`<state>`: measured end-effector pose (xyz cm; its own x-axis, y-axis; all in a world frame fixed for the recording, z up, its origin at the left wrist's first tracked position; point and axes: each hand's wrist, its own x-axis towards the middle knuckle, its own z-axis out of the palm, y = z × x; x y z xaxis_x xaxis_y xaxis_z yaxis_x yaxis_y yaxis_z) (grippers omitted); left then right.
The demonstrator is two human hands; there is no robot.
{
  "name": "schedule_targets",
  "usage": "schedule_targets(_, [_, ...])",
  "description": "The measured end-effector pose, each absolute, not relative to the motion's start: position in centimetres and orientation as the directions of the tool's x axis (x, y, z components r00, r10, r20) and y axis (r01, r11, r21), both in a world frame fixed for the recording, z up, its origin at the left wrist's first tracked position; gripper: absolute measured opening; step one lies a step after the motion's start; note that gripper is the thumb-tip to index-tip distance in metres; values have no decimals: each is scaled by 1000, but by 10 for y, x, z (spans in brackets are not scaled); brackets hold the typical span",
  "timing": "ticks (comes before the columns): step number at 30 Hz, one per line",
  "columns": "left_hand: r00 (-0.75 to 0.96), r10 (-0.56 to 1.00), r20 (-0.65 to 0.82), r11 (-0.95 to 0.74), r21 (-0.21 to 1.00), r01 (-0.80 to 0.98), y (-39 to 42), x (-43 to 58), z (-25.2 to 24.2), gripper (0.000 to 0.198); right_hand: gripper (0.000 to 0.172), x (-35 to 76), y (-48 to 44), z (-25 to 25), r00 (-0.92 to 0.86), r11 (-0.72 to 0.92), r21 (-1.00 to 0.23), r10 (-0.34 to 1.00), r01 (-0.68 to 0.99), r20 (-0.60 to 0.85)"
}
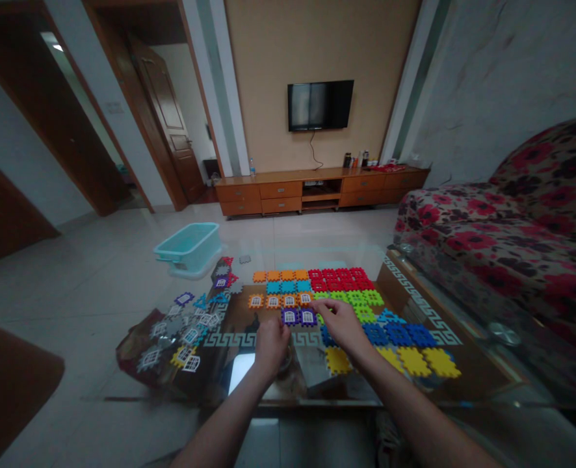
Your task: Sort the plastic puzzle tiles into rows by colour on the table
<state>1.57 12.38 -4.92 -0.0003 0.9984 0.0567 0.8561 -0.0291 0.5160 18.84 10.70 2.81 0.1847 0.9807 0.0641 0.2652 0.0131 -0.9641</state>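
Flat interlocking plastic tiles lie sorted by colour on a glass coffee table [468,364]: orange [281,275], red [339,279], teal [288,286], green [361,299], blue [400,334] and yellow [415,361]. Two purple window tiles [298,316] sit just beyond my hands. My left hand [271,344] is curled on the glass below them, its fingers closed. My right hand [341,325] reaches over the blue and green tiles, fingers bent toward the purple pair. What either hand holds is hidden.
A loose heap of grey, purple and yellow tiles [183,331] lies at the table's left end. A teal plastic bin [189,247] stands on the floor beyond. A floral sofa [512,234] is at the right, a TV cabinet [317,188] at the far wall.
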Motion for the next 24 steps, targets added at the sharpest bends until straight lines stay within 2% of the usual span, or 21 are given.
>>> schedule_targets(24, [2, 997, 77, -43, 531, 847, 123, 16, -51, 11, 30, 190, 108, 23, 160, 19, -961, 985, 275, 66])
